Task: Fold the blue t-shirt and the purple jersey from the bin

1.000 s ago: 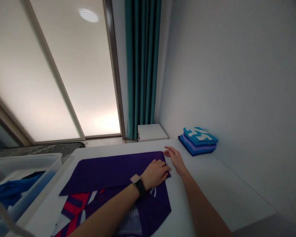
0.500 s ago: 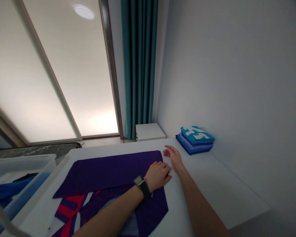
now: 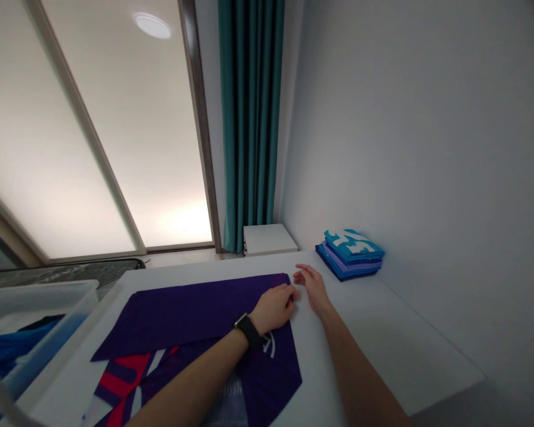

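The left hand (image 3: 273, 308) presses on the purple shirt (image 3: 191, 314), its grip unclear; the right hand (image 3: 312, 289) lies open beside it. Dragging could wrinkle the cloth.

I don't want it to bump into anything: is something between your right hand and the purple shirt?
No, nothing visible stands in the way. The right hand rests on the white table, just beside the edge of the purple shirt. The left hand is on the shirt, on the other side of that gap.
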Available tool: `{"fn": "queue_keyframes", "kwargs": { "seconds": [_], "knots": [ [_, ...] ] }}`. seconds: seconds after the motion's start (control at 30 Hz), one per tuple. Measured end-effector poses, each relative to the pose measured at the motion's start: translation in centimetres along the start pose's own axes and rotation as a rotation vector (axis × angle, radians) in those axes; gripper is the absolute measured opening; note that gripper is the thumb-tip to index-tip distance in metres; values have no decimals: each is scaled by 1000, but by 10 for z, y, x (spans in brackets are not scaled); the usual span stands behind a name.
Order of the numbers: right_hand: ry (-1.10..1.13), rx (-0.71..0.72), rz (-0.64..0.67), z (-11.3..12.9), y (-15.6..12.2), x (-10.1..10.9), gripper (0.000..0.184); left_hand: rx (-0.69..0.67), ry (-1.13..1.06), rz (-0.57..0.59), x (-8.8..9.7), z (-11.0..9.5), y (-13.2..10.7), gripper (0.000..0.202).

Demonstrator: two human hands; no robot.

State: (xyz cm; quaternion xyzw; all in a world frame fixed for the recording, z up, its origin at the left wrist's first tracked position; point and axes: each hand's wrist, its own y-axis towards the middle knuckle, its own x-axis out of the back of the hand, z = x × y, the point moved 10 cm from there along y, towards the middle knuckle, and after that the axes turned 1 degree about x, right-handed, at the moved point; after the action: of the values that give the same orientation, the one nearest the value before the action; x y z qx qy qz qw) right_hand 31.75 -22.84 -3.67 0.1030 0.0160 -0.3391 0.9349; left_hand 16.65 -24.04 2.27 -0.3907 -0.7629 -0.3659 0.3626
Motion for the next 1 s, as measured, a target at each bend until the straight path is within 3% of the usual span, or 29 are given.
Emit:
{"fn": "queue_keyframes", "kwargs": {
  "seconds": [0.17,0.23,0.33,0.43,0.6,0.73,0.87,1.0],
  "knots": [
    [-107,14,31,-1,0,-6,37,237,-538,-226,44,77,4,13],
    [-178,34,57,1,-2,-12,37,285,-603,-282,53,98,1,10],
    [-292,74,104,4,-6,-21,35,322,-644,-342,60,115,-4,13],
    [-381,100,142,6,-9,-27,38,335,-701,-365,57,116,-8,16],
    [-470,110,186,3,-8,-31,42,279,-799,-303,44,106,-5,23],
    [-509,113,212,0,-7,-34,41,256,-754,-343,45,104,-9,20],
    [-526,104,222,-3,-6,-35,40,183,-685,-322,40,87,-10,17],
    [-535,79,227,-3,-4,-36,39,148,-994,-170,20,65,-2,24]
  ]
}}
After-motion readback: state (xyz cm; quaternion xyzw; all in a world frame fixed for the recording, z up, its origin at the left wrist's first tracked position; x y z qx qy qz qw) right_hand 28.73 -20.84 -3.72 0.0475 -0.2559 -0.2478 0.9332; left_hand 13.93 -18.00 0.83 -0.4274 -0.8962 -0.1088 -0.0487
